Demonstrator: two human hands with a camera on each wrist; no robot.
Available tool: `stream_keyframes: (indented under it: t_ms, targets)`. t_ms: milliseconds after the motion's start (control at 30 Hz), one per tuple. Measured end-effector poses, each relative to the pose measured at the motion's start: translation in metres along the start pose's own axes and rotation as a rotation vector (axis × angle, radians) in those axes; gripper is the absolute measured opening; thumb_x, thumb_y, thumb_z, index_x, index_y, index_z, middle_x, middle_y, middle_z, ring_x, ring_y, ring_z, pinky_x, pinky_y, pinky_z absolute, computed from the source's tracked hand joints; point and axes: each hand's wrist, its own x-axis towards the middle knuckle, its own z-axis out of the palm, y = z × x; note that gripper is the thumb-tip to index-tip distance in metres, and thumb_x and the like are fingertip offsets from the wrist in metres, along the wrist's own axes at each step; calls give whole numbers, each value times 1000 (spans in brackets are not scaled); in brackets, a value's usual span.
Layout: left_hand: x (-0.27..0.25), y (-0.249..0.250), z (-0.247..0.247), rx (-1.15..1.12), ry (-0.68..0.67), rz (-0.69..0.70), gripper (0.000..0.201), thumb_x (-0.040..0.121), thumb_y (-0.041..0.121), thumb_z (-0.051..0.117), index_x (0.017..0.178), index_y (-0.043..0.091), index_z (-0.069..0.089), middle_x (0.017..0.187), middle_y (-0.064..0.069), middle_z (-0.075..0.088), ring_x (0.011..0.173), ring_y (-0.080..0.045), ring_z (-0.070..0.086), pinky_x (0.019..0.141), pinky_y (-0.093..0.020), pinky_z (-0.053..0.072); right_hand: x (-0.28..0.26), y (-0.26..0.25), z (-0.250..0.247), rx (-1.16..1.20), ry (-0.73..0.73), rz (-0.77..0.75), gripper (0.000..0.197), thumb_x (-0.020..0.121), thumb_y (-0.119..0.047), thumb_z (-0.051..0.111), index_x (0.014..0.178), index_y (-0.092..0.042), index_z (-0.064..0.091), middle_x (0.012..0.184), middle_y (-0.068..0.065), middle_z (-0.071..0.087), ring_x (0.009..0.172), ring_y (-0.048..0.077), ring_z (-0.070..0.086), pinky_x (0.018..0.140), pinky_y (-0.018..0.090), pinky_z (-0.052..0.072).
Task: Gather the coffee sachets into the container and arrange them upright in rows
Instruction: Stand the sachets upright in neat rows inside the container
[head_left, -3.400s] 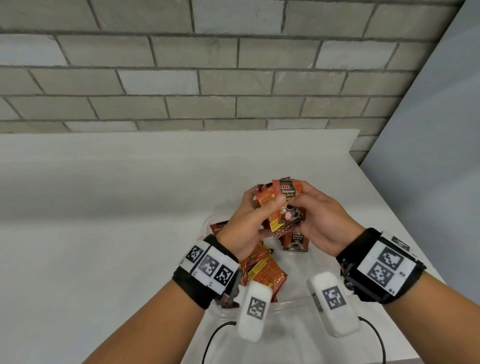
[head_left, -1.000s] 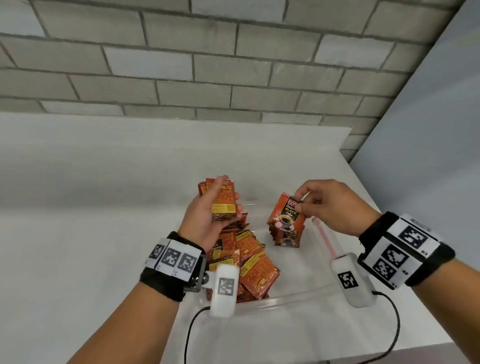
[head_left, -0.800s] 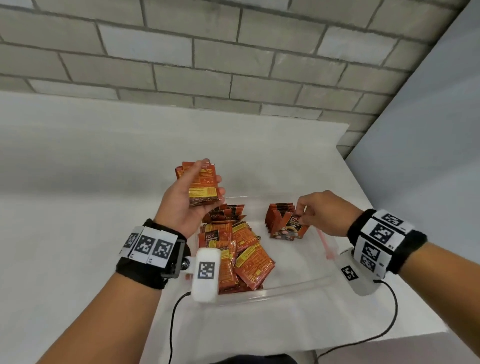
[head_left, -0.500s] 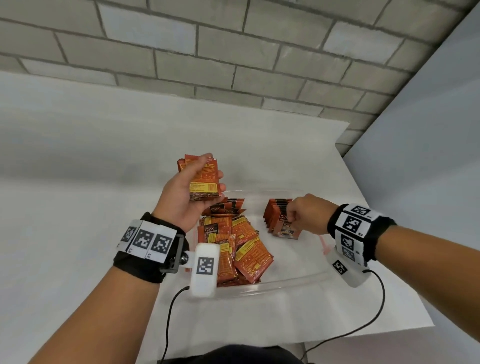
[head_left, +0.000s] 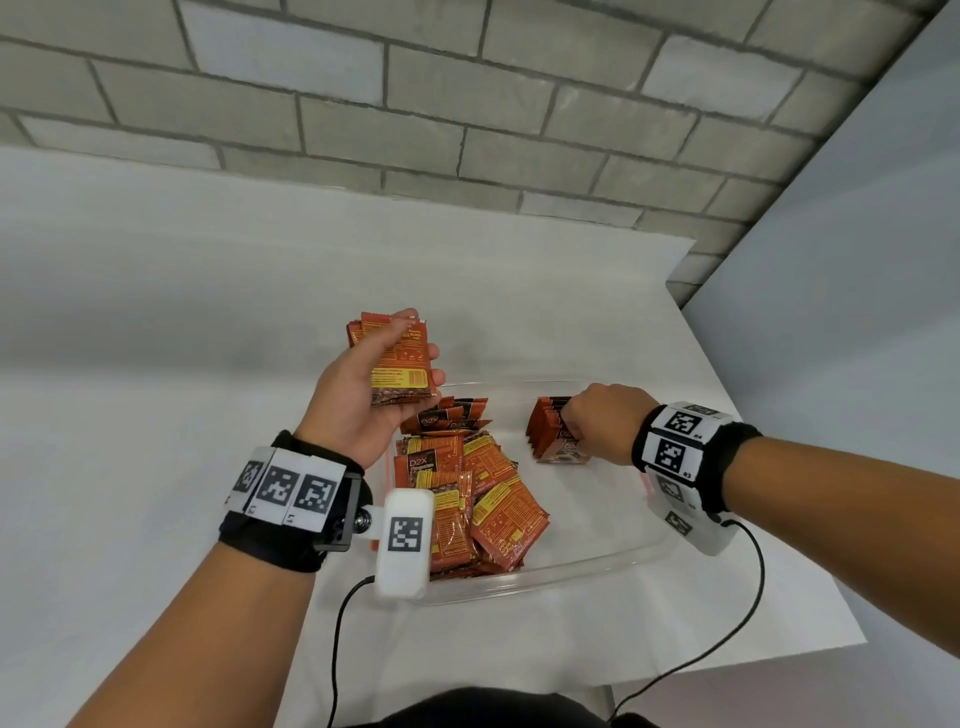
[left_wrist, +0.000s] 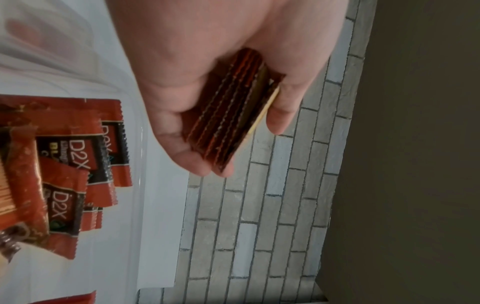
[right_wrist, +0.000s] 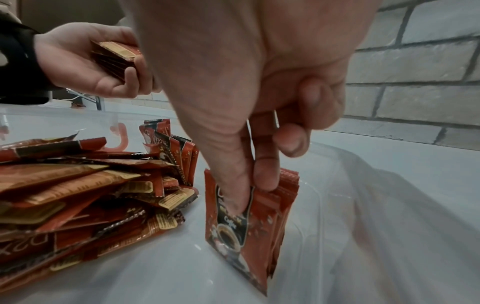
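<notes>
**brewfan:** ok so, everything relative to the container (head_left: 597, 564). Off its left edge and a bit above it, the left hand (head_left: 358, 400) is curled round a stack (head_left: 397, 364) of sachets, thumb across the printed face, fingers (left_wrist: 279, 115) wrapped behind. Edges look lined up in the wrist view.

**tidybin:** and inside?

**brewfan:** Left half of the container is a loose pile (head_left: 467, 499), sachets lying flat and overlapping any which way, with a few leaning up at the far end. Right half, toward the far wall, is the row (head_left: 548, 434), sachets standing on edge. The right hand (head_left: 602, 428) is down on it, thumb and forefinger pinching the top of the front sachet (right_wrist: 239, 228), other fingers tucked.

**tidybin:** how do they handle, you reckon?

**brewfan:** My guess: light, thin, glossy foil, so slippery against each other and floppy alone. One won't stand alone; the row probably wants a steadying hand or the wall behind it. I'd grip a bunch across the flat faces near the middle, squeezed so they don't fan out, and pinch the crimped top seam for single ones.

**tidybin:** and the surface (head_left: 156, 364)?

**brewfan:** No stray sachets on it that I can see.
</notes>
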Motion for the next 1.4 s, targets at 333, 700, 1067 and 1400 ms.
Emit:
stream_keyframes:
  t_ms: [333, 700, 1067, 1400]
  targets:
    - [3, -1, -4, -2, 30, 8, 35, 87, 30, 57, 120, 17, 59, 86, -7, 67, 69, -21, 65, 64, -32, 55, 2, -3, -4, -35, 7, 1, 13, 91, -17, 56, 102, -11, 57, 85, 3, 48, 73, 21, 49, 58, 27, 37]
    - [3, -4, 1, 11, 32, -5, 33, 89, 29, 56, 120, 17, 60, 87, -8, 67, 71, -22, 64, 62, -32, 55, 2, 2, -6, -10, 7, 21, 20, 88, -23, 64, 103, -10, 59, 89, 5, 53, 74, 21, 50, 62, 28, 40]
    - [3, -4, 0, -11, 29, -15, 35, 86, 30, 58, 119, 17, 59, 88, -9, 66, 70, -22, 64, 62, -32, 56, 4, 3, -9, 7, 21, -3, 26, 87, -27, 66, 105, -10, 57, 101, 7, 59, 76, 21, 48, 64, 29, 41]
    - [1, -8, 8, -18, 12, -59, 17, 92, 8, 50, 108, 6, 55, 87, -13, 67, 74, -28, 70, 63, -35, 59, -3, 31, -19, 364, 179, 82, 11, 87, -29, 64, 87, -19, 59, 86, -2, 60, 73, 14, 55, 55, 24, 36]
